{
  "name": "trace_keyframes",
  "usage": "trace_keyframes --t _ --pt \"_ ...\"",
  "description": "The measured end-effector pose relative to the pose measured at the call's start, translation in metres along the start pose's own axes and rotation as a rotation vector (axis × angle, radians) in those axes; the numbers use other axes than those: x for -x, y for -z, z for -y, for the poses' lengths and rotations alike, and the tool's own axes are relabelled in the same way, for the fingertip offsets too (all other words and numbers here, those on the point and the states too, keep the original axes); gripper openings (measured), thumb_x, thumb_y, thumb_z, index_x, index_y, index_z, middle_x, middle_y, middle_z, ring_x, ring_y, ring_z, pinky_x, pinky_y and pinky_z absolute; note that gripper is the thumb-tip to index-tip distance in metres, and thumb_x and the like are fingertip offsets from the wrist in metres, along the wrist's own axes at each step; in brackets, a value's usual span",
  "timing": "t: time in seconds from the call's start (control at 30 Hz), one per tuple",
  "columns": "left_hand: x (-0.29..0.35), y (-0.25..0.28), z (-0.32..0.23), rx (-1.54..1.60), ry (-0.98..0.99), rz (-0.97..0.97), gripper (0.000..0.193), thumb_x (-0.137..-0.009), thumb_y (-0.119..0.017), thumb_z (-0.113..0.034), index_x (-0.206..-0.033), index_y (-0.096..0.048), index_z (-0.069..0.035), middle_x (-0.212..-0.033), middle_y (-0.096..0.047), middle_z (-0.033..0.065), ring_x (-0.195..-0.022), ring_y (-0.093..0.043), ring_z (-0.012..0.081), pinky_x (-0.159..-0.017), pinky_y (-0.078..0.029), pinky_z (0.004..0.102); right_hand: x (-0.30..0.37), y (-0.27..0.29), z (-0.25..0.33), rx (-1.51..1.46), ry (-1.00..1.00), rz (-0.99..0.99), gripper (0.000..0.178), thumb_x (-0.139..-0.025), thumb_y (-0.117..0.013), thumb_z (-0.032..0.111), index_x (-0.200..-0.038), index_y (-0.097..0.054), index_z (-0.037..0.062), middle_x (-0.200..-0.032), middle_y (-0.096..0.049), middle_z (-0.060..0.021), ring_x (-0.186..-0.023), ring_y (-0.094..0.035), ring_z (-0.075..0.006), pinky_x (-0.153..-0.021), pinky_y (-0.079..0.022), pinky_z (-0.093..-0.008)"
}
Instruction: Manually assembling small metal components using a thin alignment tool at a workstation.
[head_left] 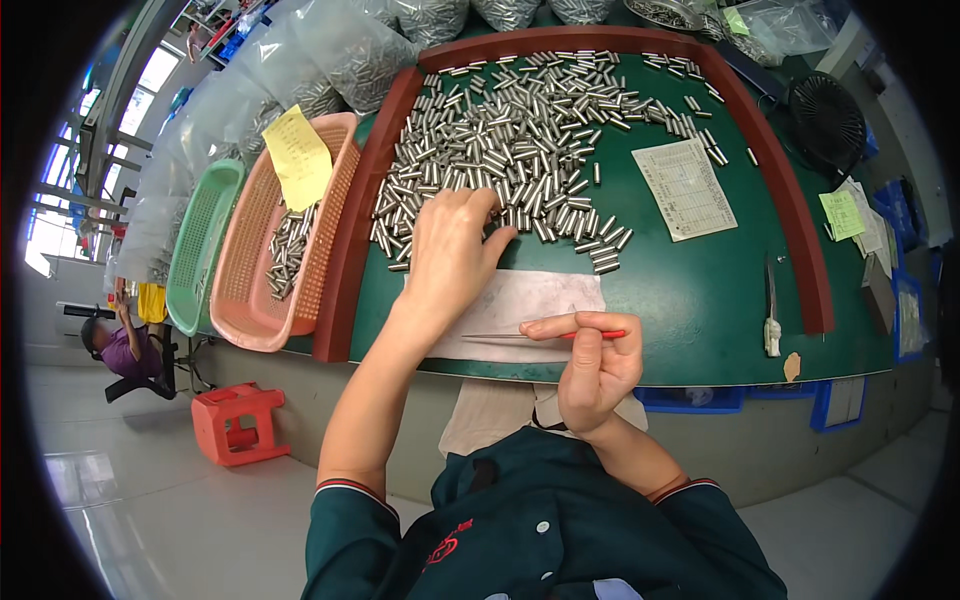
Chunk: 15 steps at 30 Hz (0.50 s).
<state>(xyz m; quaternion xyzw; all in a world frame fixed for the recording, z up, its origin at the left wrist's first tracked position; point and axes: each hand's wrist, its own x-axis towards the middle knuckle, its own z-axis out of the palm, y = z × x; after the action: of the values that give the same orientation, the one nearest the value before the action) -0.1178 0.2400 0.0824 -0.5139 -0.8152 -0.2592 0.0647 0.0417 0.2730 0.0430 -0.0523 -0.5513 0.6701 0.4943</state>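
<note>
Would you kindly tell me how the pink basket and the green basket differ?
The pink basket looks wider than the green basket. The pink basket stands beside the reddish-brown border, the green basket farther left. Yellow paper lies across the pink basket; none shows on the green basket. Both are long, with rounded corners.

Window point(158, 72), ten o'clock: is glaring white. Floor point(92, 488), eight o'clock: is reflecting light. Tabletop point(690, 325): near edge, six o'clock, is bowing.
</note>
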Motion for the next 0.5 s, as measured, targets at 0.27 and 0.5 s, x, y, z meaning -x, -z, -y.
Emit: trace_keyframes --t 0.27,0.5 --pt "0.004 -0.009 -0.007 -0.182 0.034 -0.021 0.015 -0.064 -0.061 -0.003 -0.076 -0.052 -0.001 -0.058 -0.054 0.0135 -0.056 -0.054 0.0316 -0.052 -0.041 0.0416 0.005 -0.002 0.004 -0.084 -0.030 -0.027 0.008 -0.089 -0.035 0.000 -0.096 -0.036 -0.0018 -0.079 -0.059 -0.0208 -0.073 -0.060 -0.0220 -0.070 -0.049 -0.0304" --pt "0.022 0.024 -0.018 -0.027 0.025 -0.078 0.021 -0.063 -0.054 0.001 -0.084 -0.056 0.001 -0.066 -0.054 0.0164 -0.063 -0.053 0.0321 -0.057 -0.042 0.0395 0.012 0.000 0.003 -0.053 -0.053 -0.036 0.008 -0.089 -0.035 0.001 -0.096 -0.037 -0.0010 -0.079 -0.059 -0.0204 -0.073 -0.060 -0.0226 -0.071 -0.049 -0.0315"
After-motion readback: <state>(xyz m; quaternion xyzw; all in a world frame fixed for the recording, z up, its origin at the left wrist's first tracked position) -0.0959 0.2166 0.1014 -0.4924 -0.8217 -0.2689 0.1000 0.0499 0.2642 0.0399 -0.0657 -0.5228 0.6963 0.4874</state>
